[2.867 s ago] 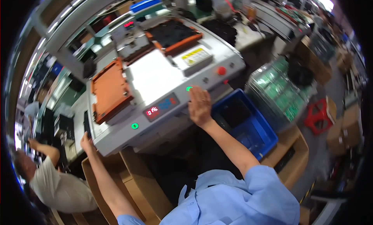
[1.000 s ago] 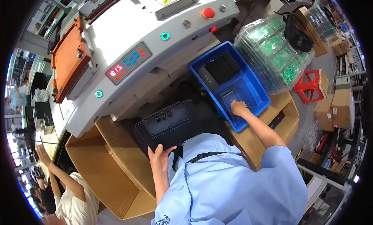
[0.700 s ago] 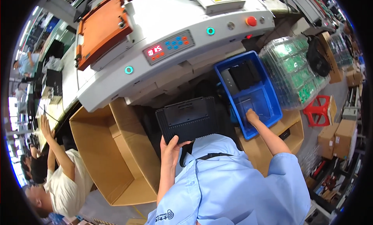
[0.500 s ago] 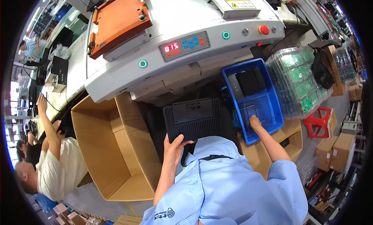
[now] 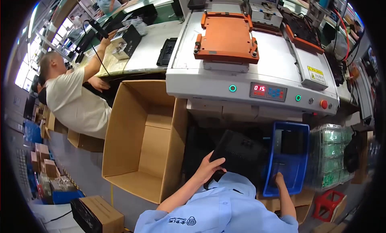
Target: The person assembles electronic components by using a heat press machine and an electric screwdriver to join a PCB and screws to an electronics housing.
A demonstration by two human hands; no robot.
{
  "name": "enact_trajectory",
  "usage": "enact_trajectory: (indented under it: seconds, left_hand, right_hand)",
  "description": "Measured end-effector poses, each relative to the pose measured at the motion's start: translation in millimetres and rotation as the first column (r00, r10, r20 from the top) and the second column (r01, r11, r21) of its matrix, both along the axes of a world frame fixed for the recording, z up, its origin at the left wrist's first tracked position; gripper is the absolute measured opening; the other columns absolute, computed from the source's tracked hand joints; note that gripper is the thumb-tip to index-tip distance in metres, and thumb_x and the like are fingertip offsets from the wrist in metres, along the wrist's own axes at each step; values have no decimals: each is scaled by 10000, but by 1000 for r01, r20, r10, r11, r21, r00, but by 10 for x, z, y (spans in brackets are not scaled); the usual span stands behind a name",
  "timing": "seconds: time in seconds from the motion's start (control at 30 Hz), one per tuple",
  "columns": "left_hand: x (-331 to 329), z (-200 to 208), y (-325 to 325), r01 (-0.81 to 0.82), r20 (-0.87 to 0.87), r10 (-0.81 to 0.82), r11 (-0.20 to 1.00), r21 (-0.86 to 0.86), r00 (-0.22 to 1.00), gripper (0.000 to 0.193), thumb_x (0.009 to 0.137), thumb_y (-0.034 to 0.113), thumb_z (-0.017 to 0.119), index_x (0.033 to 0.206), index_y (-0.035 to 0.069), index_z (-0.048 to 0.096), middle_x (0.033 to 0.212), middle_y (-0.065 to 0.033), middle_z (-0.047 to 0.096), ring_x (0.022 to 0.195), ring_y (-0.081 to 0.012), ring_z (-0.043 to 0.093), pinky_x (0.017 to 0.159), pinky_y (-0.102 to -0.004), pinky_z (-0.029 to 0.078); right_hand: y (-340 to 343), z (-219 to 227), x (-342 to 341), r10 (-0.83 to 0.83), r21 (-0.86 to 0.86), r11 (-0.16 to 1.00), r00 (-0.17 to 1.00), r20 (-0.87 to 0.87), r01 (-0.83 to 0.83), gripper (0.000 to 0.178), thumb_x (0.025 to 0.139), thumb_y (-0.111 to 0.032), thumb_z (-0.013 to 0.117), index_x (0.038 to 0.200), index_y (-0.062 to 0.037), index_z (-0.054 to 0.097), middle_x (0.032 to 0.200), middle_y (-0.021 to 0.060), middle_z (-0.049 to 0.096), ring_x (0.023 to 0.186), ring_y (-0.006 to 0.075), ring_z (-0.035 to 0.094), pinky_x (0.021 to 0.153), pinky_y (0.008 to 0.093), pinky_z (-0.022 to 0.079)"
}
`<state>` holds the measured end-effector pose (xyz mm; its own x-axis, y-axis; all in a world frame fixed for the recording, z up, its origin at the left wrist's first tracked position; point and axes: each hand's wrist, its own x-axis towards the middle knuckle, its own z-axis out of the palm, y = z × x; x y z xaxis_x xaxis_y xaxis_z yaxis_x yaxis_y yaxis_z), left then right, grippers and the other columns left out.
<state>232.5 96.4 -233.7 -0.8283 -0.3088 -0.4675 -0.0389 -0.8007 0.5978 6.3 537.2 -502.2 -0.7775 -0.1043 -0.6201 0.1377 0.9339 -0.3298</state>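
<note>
My left hand (image 5: 210,167) grips the near left edge of a black ribbed housing (image 5: 238,149), thumb on top, tilted over my lap. My right hand (image 5: 279,179) reaches down into the near part of a blue plastic bin (image 5: 304,156) to my right. Its fingers look drawn together, and whatever they hold is hidden. Dark flat parts (image 5: 292,141) lie in the bin's far section.
A deep cardboard box (image 5: 155,152) stands open on my left. Ahead is a white machine with a control panel (image 5: 268,92) and an orange fixture (image 5: 229,36). Clear trays of green circuit boards (image 5: 334,156) and a red stool (image 5: 329,205) are at right. A co-worker (image 5: 74,100) sits at left.
The view has swung left, so the machine, bin and boxes appear further right. The housing is tilted more in my left hand. My right hand remains in the bin; the co-worker's arm has moved.
</note>
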Motion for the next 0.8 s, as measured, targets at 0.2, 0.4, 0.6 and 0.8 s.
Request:
enact_trajectory:
  seconds: [0.2, 0.4, 0.6, 0.8]
  left_hand:
    - [32, 48, -52, -135, 37, 139, 986, -102, 990, 234, 894, 222, 637, 1061, 86, 546, 881, -15, 609, 754, -112, 598, 594, -257, 465]
    - [-147, 209, -38, -176, 38, 187, 964, -200, 982, 200, 865, 215, 664, 961, 87, 545, 842, -3, 608, 748, -83, 596, 628, -230, 478]
    - [-196, 401, -81, -250, 54, 276, 926, -281, 960, 163, 896, 183, 626, 984, 72, 544, 829, -14, 610, 703, -91, 593, 590, -238, 467]
    - [-183, 474, -37, -238, 46, 271, 903, -357, 962, 167, 888, 159, 637, 983, 57, 546, 837, -11, 612, 702, -81, 589, 588, -226, 476]
  right_hand:
    - [-949, 1987, -58, 424, 272, 906, 685, -593, -325, 108, 750, -129, 692, 821, -48, 690, 832, 147, 672, 785, 348, 628, 718, 449, 501]
    - [-2149, 3360, 335, -124, -507, 827, 801, -585, -242, 161, 861, -92, 630, 1006, -38, 676, 958, 100, 644, 920, 224, 588, 846, 327, 443]
    - [-2980, 3377, 592, -64, -635, 648, 801, -596, -420, 203, 813, -37, 672, 1016, -44, 685, 922, 68, 636, 865, 169, 576, 801, 270, 447]
    - [-3203, 3300, 634, -18, -494, 671, 654, -757, -553, 178, 806, -62, 677, 983, -68, 684, 869, 74, 621, 865, 234, 555, 812, 326, 430]
